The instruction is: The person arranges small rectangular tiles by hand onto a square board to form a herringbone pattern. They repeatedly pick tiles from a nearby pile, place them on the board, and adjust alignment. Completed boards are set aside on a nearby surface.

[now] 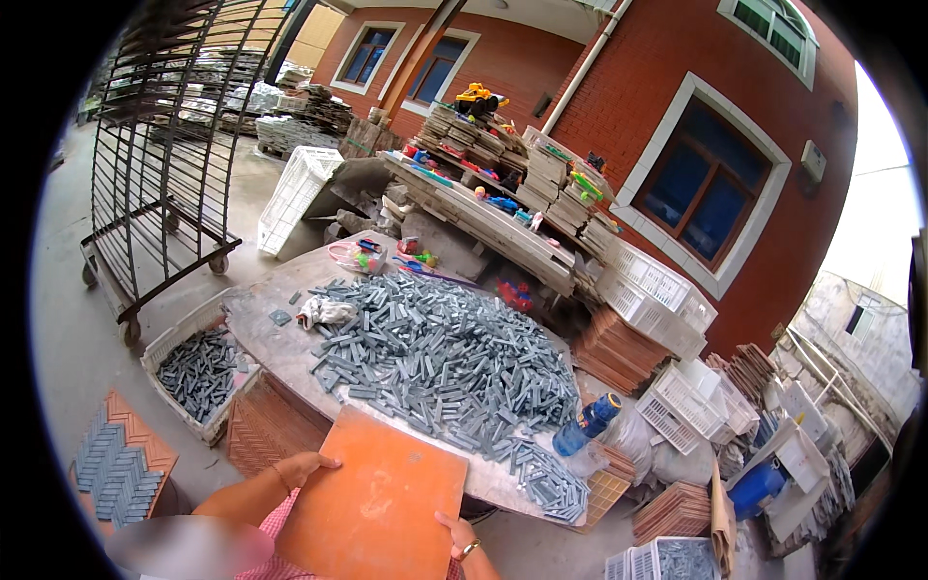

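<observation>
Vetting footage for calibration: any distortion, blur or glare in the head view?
Head view throughout: black fisheye rim, red building leaning; smeared patch at lower left; washed-out sky at right; soft daylight; orange board and grey strips reasonably sharp.

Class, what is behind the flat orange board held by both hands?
Pink checked cloth shows past the left edge of the flat orange board, and a pale tabletop beyond its top edge. Whatever lies directly behind it is covered.

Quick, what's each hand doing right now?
Left hand: closed on the left edge of the orange board, holding it.
Right hand: closed on the board's right edge, holding it too.
</observation>
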`<control>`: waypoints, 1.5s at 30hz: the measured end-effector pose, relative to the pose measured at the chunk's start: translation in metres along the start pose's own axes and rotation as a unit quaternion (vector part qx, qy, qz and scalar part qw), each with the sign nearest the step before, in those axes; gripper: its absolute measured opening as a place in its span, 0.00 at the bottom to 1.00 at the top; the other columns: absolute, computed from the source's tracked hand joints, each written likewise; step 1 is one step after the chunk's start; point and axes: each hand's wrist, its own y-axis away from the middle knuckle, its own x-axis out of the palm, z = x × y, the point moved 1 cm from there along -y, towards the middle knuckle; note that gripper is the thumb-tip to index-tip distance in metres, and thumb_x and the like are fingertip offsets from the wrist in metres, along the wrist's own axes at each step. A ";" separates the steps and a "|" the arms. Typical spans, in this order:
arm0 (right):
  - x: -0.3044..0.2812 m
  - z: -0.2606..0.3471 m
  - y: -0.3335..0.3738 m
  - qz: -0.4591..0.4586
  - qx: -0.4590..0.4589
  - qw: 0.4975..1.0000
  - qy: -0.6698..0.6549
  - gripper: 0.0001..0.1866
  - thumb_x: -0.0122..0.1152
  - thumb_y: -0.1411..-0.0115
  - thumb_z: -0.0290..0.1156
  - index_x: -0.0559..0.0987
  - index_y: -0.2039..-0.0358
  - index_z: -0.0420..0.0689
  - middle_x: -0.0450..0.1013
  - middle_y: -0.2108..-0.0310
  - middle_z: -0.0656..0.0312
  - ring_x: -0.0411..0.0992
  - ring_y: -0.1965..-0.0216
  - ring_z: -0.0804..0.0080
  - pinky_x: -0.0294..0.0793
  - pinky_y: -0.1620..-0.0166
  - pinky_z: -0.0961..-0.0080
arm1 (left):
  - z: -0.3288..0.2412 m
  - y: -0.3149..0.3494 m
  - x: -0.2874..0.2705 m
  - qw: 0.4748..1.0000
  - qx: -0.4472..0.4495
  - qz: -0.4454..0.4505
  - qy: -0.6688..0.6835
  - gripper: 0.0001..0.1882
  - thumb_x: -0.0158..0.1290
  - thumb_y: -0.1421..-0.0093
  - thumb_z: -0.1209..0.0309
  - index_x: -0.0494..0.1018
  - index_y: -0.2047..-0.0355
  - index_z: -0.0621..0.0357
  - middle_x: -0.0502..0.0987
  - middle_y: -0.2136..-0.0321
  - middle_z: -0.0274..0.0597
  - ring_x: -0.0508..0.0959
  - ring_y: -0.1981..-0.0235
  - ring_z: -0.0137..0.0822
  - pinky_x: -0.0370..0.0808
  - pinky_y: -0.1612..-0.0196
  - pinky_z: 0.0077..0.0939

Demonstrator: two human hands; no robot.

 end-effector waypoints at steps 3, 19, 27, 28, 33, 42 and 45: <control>0.066 0.070 0.052 -0.226 -0.044 0.812 0.537 0.25 0.64 0.49 0.34 0.70 0.52 0.39 0.68 0.51 0.48 0.68 0.52 0.56 0.69 0.51 0.65 | 0.000 0.002 -0.012 1.000 -0.003 -0.016 0.004 0.18 0.57 0.47 0.69 0.71 0.56 0.63 0.76 0.61 0.45 0.76 0.60 0.39 0.71 0.53 0.34; 0.114 0.145 -0.057 0.037 -0.267 0.732 0.626 0.09 0.62 0.54 0.27 0.75 0.70 0.43 0.70 0.67 0.57 0.70 0.63 0.60 0.70 0.58 0.69 | 0.008 -0.006 -0.011 1.000 0.009 0.019 0.016 0.21 0.58 0.47 0.67 0.71 0.55 0.65 0.76 0.60 0.48 0.76 0.59 0.41 0.71 0.54 0.37; 0.107 0.141 -0.071 0.036 -0.348 0.679 0.645 0.04 0.54 0.50 0.28 0.73 0.75 0.42 0.69 0.68 0.54 0.68 0.64 0.56 0.68 0.61 0.66 | 0.002 0.004 0.000 0.999 0.015 0.028 0.023 0.22 0.58 0.47 0.66 0.71 0.55 0.65 0.76 0.60 0.48 0.76 0.60 0.43 0.71 0.53 0.38; 0.106 0.140 -0.074 0.037 -0.365 0.669 0.646 0.03 0.53 0.50 0.28 0.72 0.75 0.42 0.69 0.69 0.53 0.68 0.64 0.55 0.67 0.61 0.66 | 0.002 0.004 0.000 0.999 0.023 0.024 0.022 0.22 0.58 0.47 0.66 0.70 0.55 0.65 0.75 0.59 0.48 0.76 0.60 0.43 0.71 0.53 0.38; 0.090 0.127 -0.056 0.032 -0.420 0.636 0.647 0.03 0.51 0.49 0.26 0.70 0.75 0.41 0.68 0.70 0.51 0.66 0.63 0.53 0.66 0.60 0.65 | 0.006 0.003 0.000 0.999 0.031 0.006 0.018 0.21 0.57 0.46 0.67 0.70 0.54 0.66 0.75 0.58 0.48 0.76 0.59 0.43 0.70 0.52 0.39; 0.056 0.110 -0.002 -0.080 -0.454 0.748 0.478 0.06 0.54 0.50 0.26 0.69 0.71 0.41 0.71 0.74 0.54 0.71 0.71 0.57 0.70 0.66 0.67 | 0.007 0.006 -0.003 0.999 0.026 0.013 0.021 0.21 0.57 0.46 0.66 0.70 0.54 0.66 0.74 0.57 0.49 0.76 0.59 0.43 0.72 0.54 0.40; 0.013 0.101 0.045 -0.205 -0.372 0.742 0.519 0.06 0.58 0.51 0.27 0.72 0.73 0.40 0.73 0.77 0.56 0.73 0.77 0.60 0.72 0.71 0.73 | 0.009 0.002 -0.005 0.998 0.055 0.020 0.022 0.21 0.57 0.46 0.66 0.70 0.55 0.66 0.75 0.58 0.49 0.76 0.59 0.43 0.72 0.55 0.40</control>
